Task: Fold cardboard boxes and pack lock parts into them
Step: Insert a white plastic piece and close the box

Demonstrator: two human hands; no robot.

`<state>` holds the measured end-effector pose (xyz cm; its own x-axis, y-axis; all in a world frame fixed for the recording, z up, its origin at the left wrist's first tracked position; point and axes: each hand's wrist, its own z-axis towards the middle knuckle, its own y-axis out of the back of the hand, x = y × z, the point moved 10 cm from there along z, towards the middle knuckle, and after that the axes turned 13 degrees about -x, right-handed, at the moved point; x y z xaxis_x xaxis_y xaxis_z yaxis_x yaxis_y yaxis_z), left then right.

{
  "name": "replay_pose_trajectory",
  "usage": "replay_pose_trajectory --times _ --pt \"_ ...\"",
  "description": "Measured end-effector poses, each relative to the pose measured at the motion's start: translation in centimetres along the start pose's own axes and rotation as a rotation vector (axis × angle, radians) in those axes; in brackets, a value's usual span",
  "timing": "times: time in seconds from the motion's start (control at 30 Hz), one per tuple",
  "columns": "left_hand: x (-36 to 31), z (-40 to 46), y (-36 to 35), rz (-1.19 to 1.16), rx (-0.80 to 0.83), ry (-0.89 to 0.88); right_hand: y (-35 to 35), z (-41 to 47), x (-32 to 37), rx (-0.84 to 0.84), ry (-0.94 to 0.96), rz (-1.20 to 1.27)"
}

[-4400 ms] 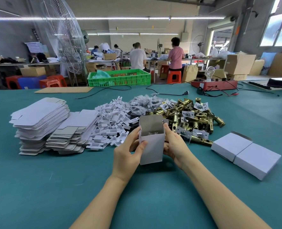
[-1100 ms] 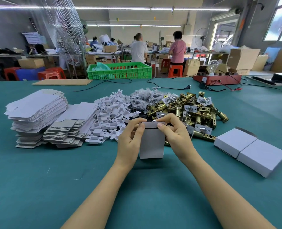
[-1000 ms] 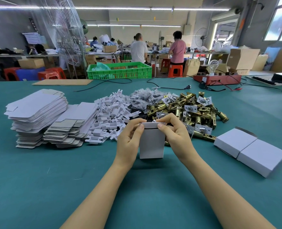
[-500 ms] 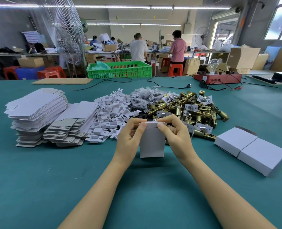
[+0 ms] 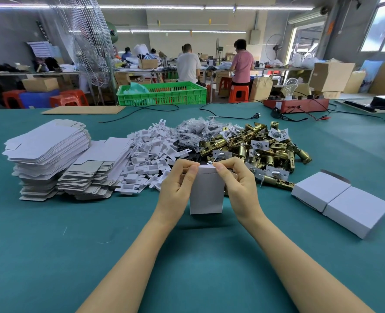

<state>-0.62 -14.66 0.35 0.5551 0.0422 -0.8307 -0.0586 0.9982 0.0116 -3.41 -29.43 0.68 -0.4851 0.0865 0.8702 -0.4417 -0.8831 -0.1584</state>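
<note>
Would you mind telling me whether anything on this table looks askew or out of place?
One closed box at the right has a flap sticking up at its far corner, not tucked in like its neighbour.

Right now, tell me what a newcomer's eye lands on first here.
First, the small white box standing upright on the teal table, the left hand and right hand pinching its top flap shut. Behind it glints a heap of brass lock latches; left of that lie white card inserts and stacks of flat box blanks.

White box (image 5: 206, 193); brass latches (image 5: 254, 150); teal table (image 5: 51, 245); green crate (image 5: 162, 93); red stools (image 5: 69, 99).
</note>
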Motion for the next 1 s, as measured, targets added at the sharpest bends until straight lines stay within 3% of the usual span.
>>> replay_pose_trajectory --times 0.13,0.53,1.0 --pt "-0.7 -0.4 -0.3 0.013 0.023 -0.084 0.0 0.0 -0.3 -0.005 -0.015 -0.003" --pt "0.2 -0.1 -0.1 -0.023 0.019 -0.018 -0.4 -0.2 -1.0 0.023 0.01 -0.106" --pt "-0.2 -0.4 -0.2 0.036 0.025 -0.106 -0.3 -0.1 -1.1 -0.002 0.032 -0.125"
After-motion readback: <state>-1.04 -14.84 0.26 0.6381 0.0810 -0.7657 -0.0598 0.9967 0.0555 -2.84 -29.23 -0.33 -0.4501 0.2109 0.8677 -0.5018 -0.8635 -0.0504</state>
